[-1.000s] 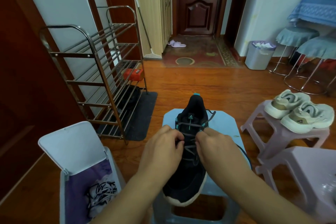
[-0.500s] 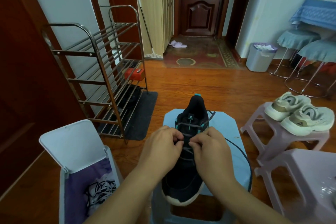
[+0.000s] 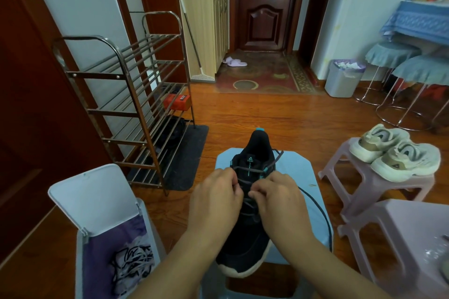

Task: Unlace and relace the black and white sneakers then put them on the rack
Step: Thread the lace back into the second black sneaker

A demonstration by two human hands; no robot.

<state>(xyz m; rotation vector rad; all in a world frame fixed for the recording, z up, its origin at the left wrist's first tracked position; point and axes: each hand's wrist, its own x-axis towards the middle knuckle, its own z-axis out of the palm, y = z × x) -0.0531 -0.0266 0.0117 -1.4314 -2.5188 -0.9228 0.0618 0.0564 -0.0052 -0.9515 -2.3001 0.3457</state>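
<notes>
Glossy wood floor point(image 3: 267, 116); shiny metal rack point(image 3: 126, 94); matt plastic stool point(image 3: 301, 177) (pale blue); cloth-topped sneaker point(image 3: 252, 245).

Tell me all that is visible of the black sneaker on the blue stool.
The black sneaker with a cream sole lies upright on the light blue plastic stool, toe toward the camera, heel away. It has teal eyelet loops, a teal heel tab and a small logo on the tongue. Its dark lace trails off to the right. The left hand and right hand pinch the lace mid-shoe.

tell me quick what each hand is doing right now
Left hand: fingers curled, pinching the lace of the black sneaker.
Right hand: fingers curled, pinching the same lace.
</notes>
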